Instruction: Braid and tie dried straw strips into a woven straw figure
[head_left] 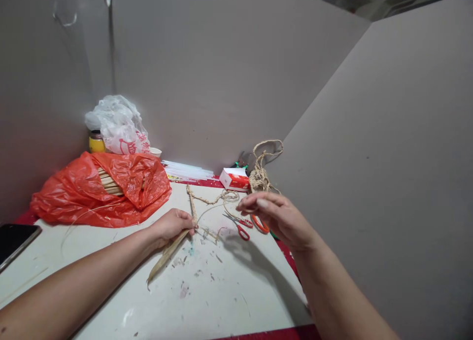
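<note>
My left hand [175, 227] is closed in a pinch on a thin rod wrapped in straw-coloured fibre [192, 204], which rests on the white tabletop. A dry, twisted leaf strip [166, 258] hangs out from under that hand toward me. Raised above the table at the right is my right hand [279, 214], its fingers pressed together. From the left hand a thin strand [210, 209] arcs toward the right fingertips; what they pinch is too small to make out. Behind and below the right hand lie red-handled scissors [242, 230].
A braided cord [207, 200] leads from the rod's top to a coil. A twine ball [259, 180] and a red-white box [234, 178] stand at the back. Left are a red plastic bag [74, 192] with sticks [109, 182] and a phone [16, 241]. Grey walls enclose the table.
</note>
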Demonstrator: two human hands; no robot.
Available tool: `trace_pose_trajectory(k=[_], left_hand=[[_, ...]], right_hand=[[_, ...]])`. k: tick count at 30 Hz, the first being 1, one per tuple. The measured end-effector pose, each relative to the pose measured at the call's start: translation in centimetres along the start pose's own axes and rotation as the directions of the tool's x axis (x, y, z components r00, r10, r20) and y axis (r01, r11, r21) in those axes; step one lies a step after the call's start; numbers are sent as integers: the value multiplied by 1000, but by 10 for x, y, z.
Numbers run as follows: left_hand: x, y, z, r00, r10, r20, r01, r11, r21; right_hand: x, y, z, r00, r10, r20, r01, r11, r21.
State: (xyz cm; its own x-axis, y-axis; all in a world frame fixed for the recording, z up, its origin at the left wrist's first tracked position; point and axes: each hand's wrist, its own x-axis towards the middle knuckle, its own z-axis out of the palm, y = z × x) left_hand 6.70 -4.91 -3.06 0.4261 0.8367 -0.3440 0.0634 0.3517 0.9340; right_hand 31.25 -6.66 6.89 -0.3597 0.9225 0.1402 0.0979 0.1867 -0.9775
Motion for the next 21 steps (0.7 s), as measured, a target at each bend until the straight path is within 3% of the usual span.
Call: trace_pose_trajectory(k=[2, 4, 6, 7, 9, 11, 13, 18, 21], left_hand=[[-2, 2, 1, 1000, -10, -15, 10, 1000, -3], [-3, 4, 3, 1000, -14, -26, 14, 1000, -11], [-4, 4, 3, 1000, -9, -20, 9, 1000, -7], [-4, 4, 3, 1000, -5, -15, 5, 1000, -3], [-4, 4, 3, 1000, 1, -6, -1, 1000, 1], [-4, 4, 2, 1000, 8, -2, -8, 1000, -5], [-4, 4, 2, 1000, 10, -5, -10, 1000, -6], [-3, 3, 1, 1000, -2, -7, 2, 1000, 20], [-1, 0, 0, 1000, 12, -2, -12, 1000, 26]], right_hand=[[-11, 1, -7, 973, 136, 184, -96, 973, -211], [-22, 4, -15, 874, 325, 362, -183, 909, -375], [-30, 7, -22, 797, 428, 426, -228, 867, -444], [-33, 8, -25, 799, 443, 407, -248, 859, -447], [-35, 10, -27, 868, 416, 272, -281, 861, -423], [-31, 12, -23, 935, 341, 99, -277, 874, -399], [-23, 19, -11, 966, 257, -17, -242, 882, -405], [4, 50, 36, 981, 188, -43, -186, 862, -471], [17, 64, 58, 976, 215, -31, -205, 862, -463]])
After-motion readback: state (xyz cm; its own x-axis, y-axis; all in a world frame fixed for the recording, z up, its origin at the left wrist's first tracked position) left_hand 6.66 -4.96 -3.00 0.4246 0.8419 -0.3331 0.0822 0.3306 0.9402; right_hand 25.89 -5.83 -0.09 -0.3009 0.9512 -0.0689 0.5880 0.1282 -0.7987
